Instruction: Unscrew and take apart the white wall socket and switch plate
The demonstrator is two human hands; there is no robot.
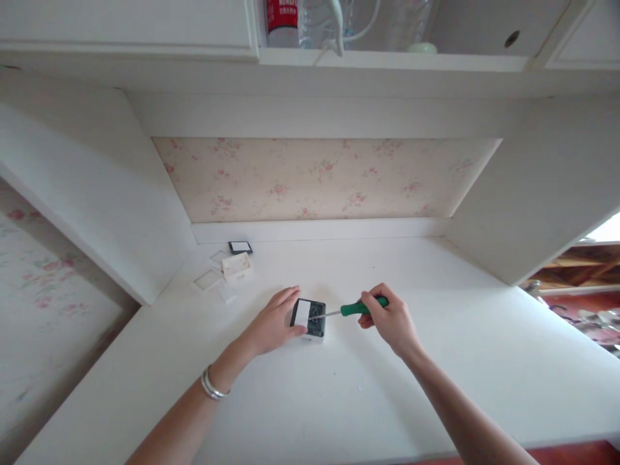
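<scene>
A square wall switch (pixel 317 319) with a dark frame sits on a white base on the desk. Its left half carries a white panel, while the right half shows dark inner parts. My left hand (pixel 274 323) grips it from the left, thumb at the near edge and fingers at the far edge. In my right hand (pixel 387 318) is a screwdriver (pixel 356 308) with a green handle. Its thin metal shaft points left, and the tip lies over the switch near the edge of the white panel. Whether the tip touches the panel is too small to tell.
Back left on the white desk (pixel 426 381) lie a white open box (pixel 236 265), a dark-framed piece with a white panel (pixel 240 247) and thin pale frames (pixel 207 279). Side panels bound the desk. Above hangs a shelf (pixel 387 59) with bottles and a white cable (pixel 338 26).
</scene>
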